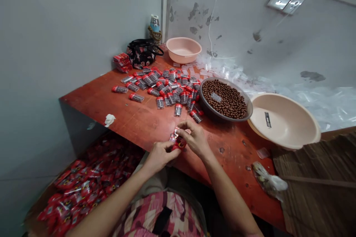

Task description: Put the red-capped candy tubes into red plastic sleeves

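Both hands meet over the near edge of a red-brown table. My left hand and my right hand together pinch one small red-capped clear tube with a red wrapper at its lower end. Just beyond the hands lies a heap of several similar red-capped tubes. A dark bowl full of brown round balls stands to the right of that heap.
An empty pink basin sits right of the bowl, a smaller pink basin at the back by a dark bag and a bottle. Clear plastic bags pile along the wall. A box of red packets lies lower left.
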Demonstrator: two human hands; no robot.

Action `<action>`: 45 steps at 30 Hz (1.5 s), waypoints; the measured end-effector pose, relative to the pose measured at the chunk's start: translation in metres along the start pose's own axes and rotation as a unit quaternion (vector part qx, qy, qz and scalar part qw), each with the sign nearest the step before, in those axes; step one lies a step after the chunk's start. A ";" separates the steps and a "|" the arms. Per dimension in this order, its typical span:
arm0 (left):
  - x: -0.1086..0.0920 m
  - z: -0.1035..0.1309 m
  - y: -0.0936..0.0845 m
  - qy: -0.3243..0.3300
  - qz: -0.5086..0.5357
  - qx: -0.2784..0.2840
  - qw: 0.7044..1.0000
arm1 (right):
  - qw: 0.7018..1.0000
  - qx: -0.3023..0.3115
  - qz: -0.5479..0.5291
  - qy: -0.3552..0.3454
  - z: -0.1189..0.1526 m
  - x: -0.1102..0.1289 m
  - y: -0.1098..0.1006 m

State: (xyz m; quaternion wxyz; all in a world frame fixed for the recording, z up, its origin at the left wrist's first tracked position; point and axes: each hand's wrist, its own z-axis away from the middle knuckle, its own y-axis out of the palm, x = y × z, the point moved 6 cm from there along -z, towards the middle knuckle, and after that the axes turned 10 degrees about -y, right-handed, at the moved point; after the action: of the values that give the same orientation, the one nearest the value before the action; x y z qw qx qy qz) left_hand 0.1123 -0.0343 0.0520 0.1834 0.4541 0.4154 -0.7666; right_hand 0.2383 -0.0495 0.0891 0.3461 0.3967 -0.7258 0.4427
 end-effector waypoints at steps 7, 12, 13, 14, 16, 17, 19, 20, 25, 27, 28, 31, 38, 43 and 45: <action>0.021 -0.010 -0.005 -0.117 0.336 0.029 0.934 | 0.972 -0.211 -0.080 0.067 0.040 -0.016 0.000; 0.018 -0.014 -0.003 -0.120 0.520 0.010 0.846 | 0.935 -0.138 -0.275 0.177 0.074 -0.031 0.041; 0.017 -0.014 -0.002 -0.120 0.531 0.016 0.839 | 0.924 -0.134 -0.303 0.191 0.078 -0.032 0.047; 0.016 -0.014 0.000 -0.121 0.537 0.022 0.835 | 0.916 -0.137 -0.319 0.200 0.079 -0.033 0.051; 0.016 -0.014 0.002 -0.126 0.540 0.030 0.832 | 0.913 -0.151 -0.321 0.204 0.080 -0.032 0.053; 0.016 -0.014 0.003 -0.131 0.539 0.031 0.831 | 0.916 -0.156 -0.310 0.199 0.079 -0.030 0.052; 0.020 -0.015 0.004 -0.143 0.537 0.026 0.831 | 0.929 -0.157 -0.278 0.186 0.078 -0.027 0.049; 0.022 -0.016 0.004 -0.149 0.534 0.021 0.832 | 0.936 -0.154 -0.260 0.180 0.078 -0.025 0.048; 0.024 -0.017 0.004 -0.160 0.508 0.042 0.845 | 0.938 -0.146 -0.256 0.184 0.081 -0.022 0.047; 0.022 -0.015 0.006 -0.161 0.500 0.085 0.847 | 0.923 -0.154 -0.289 0.201 0.082 -0.025 0.048; 0.021 -0.014 0.007 -0.160 0.498 0.110 0.845 | 0.916 -0.159 -0.303 0.208 0.083 -0.027 0.049; 0.018 -0.012 0.007 -0.153 0.501 0.146 0.839 | 0.904 -0.177 -0.322 0.216 0.082 -0.031 0.048; 0.030 -0.013 0.007 -0.145 0.462 0.022 0.875 | 0.920 -0.190 -0.288 0.186 0.080 -0.028 0.048; 0.024 -0.007 0.004 -0.103 0.476 -0.005 0.874 | 0.898 -0.205 -0.330 0.208 0.079 -0.033 0.051; 0.020 -0.006 0.004 -0.095 0.524 0.025 0.846 | 0.899 -0.202 -0.326 0.212 0.079 -0.034 0.051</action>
State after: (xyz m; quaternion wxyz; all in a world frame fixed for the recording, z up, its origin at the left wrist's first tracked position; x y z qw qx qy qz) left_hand 0.1078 -0.0304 0.0318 0.5849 0.5337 0.0767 -0.6060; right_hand 0.1963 -0.0985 0.0124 0.6895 0.4292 -0.5395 0.2223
